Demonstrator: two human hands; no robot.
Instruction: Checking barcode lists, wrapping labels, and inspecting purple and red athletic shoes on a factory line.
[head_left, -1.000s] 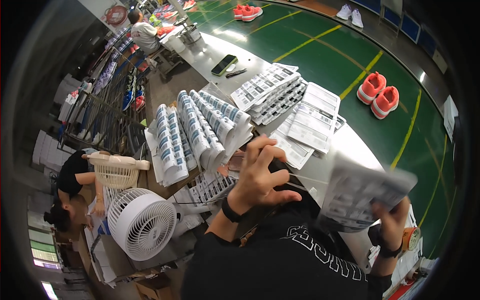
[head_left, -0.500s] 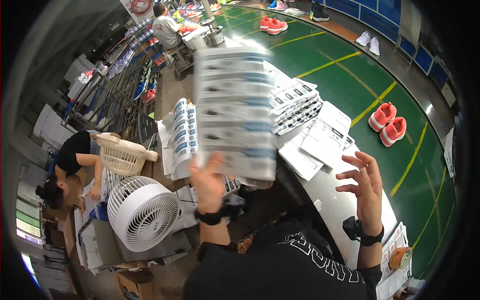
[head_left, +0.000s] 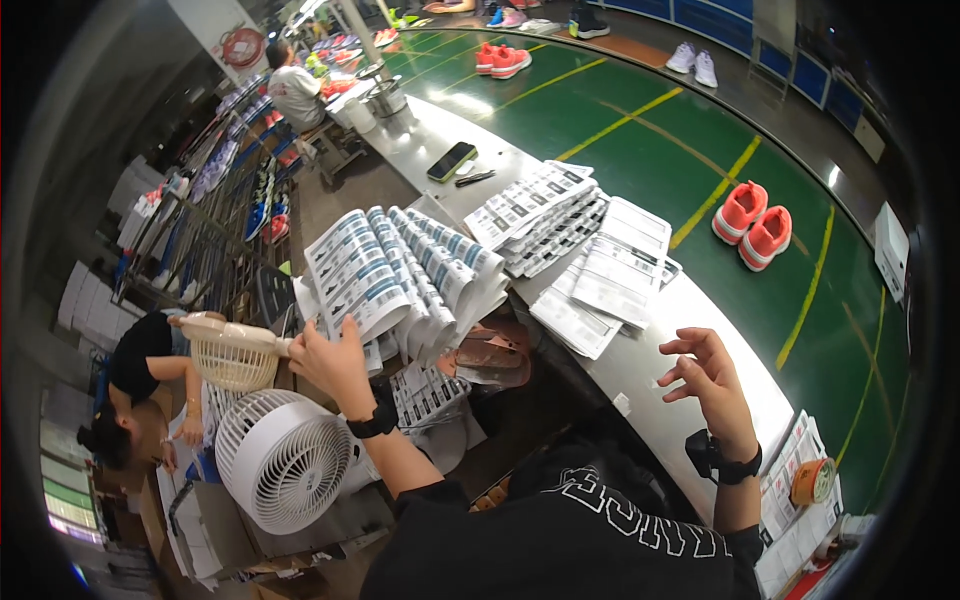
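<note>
My left hand (head_left: 338,372) is at the lower left edge of a curled stack of printed label sheets (head_left: 358,265), thumb and fingers closed on the edge of the top sheet. The sheets are white with blue bands and small dark shoe pictures, and they bulge in overlapping curls. Over the metal bench edge hangs my right hand (head_left: 708,382), empty, its fingers bent and apart. Beyond it lie loose white label sheets (head_left: 622,262), next to a thick pile of black-and-white label sheets (head_left: 535,205).
A green conveyor belt (head_left: 660,150) with coral shoes (head_left: 752,225) runs along the metal bench (head_left: 690,345). A phone (head_left: 452,161) lies on the bench. To the left stand a white fan (head_left: 285,460) and a beige fan (head_left: 232,352); a co-worker (head_left: 150,375) bends beside them. A tape roll (head_left: 813,482) sits right.
My left hand has moved left and down, bringing the raised label sheet onto the curled stack. My right hand stays over the bench with little change. The view has shifted slightly.
</note>
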